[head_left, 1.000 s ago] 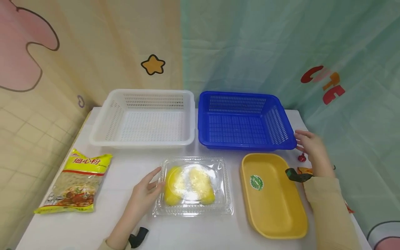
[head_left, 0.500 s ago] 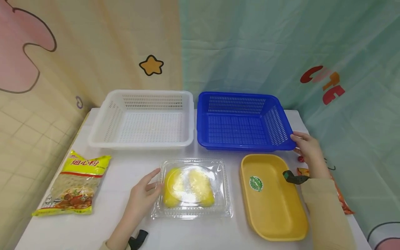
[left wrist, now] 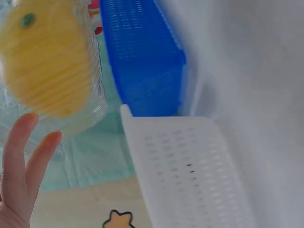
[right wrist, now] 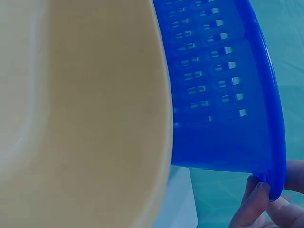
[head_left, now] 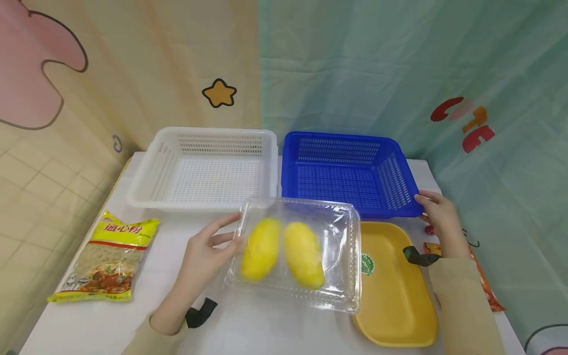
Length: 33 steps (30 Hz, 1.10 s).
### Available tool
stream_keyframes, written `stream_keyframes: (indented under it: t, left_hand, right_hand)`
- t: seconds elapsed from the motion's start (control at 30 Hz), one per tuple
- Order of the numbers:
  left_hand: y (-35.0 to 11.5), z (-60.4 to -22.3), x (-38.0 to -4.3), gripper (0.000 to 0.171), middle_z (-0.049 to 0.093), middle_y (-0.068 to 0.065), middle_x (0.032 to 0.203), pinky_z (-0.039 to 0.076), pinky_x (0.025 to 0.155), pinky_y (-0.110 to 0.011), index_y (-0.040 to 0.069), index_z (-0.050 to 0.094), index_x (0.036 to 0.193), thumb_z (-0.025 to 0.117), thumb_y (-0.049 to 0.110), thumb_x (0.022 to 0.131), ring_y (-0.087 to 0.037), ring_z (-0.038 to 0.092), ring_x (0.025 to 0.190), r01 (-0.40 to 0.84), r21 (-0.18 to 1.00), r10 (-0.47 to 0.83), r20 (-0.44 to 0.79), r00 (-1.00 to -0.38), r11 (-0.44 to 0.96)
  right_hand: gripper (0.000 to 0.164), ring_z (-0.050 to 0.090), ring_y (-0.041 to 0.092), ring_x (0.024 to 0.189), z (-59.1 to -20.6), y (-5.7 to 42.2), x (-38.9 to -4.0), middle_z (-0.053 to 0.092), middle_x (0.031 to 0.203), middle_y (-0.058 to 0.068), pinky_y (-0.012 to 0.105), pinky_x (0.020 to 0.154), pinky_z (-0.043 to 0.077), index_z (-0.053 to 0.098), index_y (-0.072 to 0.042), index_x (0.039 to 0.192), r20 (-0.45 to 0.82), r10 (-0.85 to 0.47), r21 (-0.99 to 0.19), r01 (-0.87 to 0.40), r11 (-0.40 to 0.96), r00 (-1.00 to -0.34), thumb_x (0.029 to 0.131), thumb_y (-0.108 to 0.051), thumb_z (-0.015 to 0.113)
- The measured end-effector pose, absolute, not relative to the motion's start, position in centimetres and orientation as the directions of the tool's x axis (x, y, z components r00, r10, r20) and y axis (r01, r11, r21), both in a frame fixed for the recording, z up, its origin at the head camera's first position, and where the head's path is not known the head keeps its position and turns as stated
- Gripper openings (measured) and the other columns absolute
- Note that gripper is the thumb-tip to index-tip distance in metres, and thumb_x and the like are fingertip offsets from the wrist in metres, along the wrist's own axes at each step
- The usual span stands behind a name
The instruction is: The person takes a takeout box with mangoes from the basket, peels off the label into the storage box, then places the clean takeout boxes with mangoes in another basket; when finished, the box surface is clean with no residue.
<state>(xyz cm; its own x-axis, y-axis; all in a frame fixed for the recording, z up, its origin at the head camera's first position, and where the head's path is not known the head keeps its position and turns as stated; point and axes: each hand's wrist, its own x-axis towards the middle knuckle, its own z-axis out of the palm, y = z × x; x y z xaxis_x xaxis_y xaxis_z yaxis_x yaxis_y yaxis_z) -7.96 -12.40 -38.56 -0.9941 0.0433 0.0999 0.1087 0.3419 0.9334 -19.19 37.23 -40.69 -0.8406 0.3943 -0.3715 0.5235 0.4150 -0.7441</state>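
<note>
My left hand [head_left: 208,254] grips the left edge of a clear plastic clamshell box [head_left: 341,256], which is lifted and tilted over the table. Two yellow mangoes [head_left: 263,249] lie inside it. In the left wrist view, two fingers show against the box's end, beside a mango [left wrist: 47,57]. With thumb and fingers, my right hand [head_left: 438,214] pinches the front right corner of the blue basket [head_left: 339,185]. The right wrist view shows the fingers [right wrist: 254,202] curled at the blue rim. The box overlaps the yellow tray [head_left: 395,296] in the head view.
A white basket [head_left: 208,180] stands left of the blue one at the back. On the left lies a yellow-topped bag of pasta [head_left: 104,259]. An orange packet [head_left: 485,286] is partly hidden by the right sleeve. A curtain [head_left: 333,64] hangs behind the table.
My left hand has raised the clamshell box off the table and moved it up and right, tilting it. My right hand has closed on the blue basket's corner.
</note>
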Motion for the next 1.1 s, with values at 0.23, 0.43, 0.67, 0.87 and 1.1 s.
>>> stream_keyframes:
  t: [0.23, 0.43, 0.67, 0.87, 1.1]
  left_hand:
    - [-9.3, -34.5, -15.2, 0.045, 0.061, -0.002, 0.137, 0.060, 0.082, -0.030, 0.017, 0.059, 0.134, 0.070, 0.015, 0.090, -0.026, 0.070, 0.109, 0.158, 0.955, 0.059, 0.148, -0.987, 0.250]
    - [-5.4, -33.6, -21.3, 0.048, 0.060, -0.004, 0.137, 0.059, 0.086, -0.032, 0.016, 0.056, 0.137, 0.069, 0.020, 0.091, -0.024, 0.068, 0.111, 0.151, 0.959, 0.066, 0.139, -0.988, 0.240]
    - [-1.6, -35.9, -26.0, 0.045, 0.061, -0.008, 0.135, 0.057, 0.090, -0.032, 0.010, 0.056, 0.136, 0.066, 0.021, 0.094, -0.025, 0.062, 0.118, 0.108, 0.931, 0.077, 0.087, -0.993, 0.349]
    - [-0.7, -37.8, -26.6, 0.044, 0.063, -0.010, 0.133, 0.053, 0.096, -0.034, 0.008, 0.056, 0.136, 0.065, 0.021, 0.094, -0.025, 0.061, 0.117, 0.128, 0.870, 0.110, 0.086, -0.990, 0.475]
    - [0.0, -38.7, -26.5, 0.044, 0.063, -0.013, 0.132, 0.053, 0.097, -0.035, 0.006, 0.056, 0.136, 0.064, 0.023, 0.096, -0.027, 0.063, 0.114, 0.121, 0.843, 0.102, 0.078, -0.992, 0.524]
  right_hand:
    - [0.067, 0.055, 0.027, 0.112, -40.8, 37.2, -19.1, 0.040, 0.153, 0.022, 0.051, 0.107, 0.044, 0.027, -0.013, 0.156, -0.387, 0.416, -0.745, 0.545, 0.386, -0.823, 0.101, -0.048, 0.042]
    - [0.067, 0.047, 0.038, 0.127, -40.7, 37.1, -18.9, 0.036, 0.155, 0.023, 0.057, 0.109, 0.040, 0.026, -0.014, 0.157, -0.395, 0.431, -0.750, 0.556, 0.358, -0.811, 0.101, -0.048, 0.043]
    - [0.070, 0.060, 0.023, 0.111, -43.7, 39.1, -20.5, 0.050, 0.145, 0.013, 0.043, 0.097, 0.052, 0.035, -0.021, 0.154, -0.374, 0.458, -0.763, 0.548, 0.343, -0.807, 0.096, -0.058, 0.048]
    - [0.067, 0.064, 0.015, 0.104, -43.4, 38.8, -20.4, 0.054, 0.142, 0.012, 0.035, 0.083, 0.059, 0.040, -0.021, 0.151, -0.359, 0.465, -0.751, 0.547, 0.371, -0.809, 0.095, -0.056, 0.052]
    - [0.066, 0.048, 0.039, 0.129, -41.0, 36.7, -19.0, 0.038, 0.154, 0.022, 0.057, 0.110, 0.040, 0.027, -0.014, 0.156, -0.383, 0.453, -0.752, 0.557, 0.354, -0.805, 0.102, -0.047, 0.043]
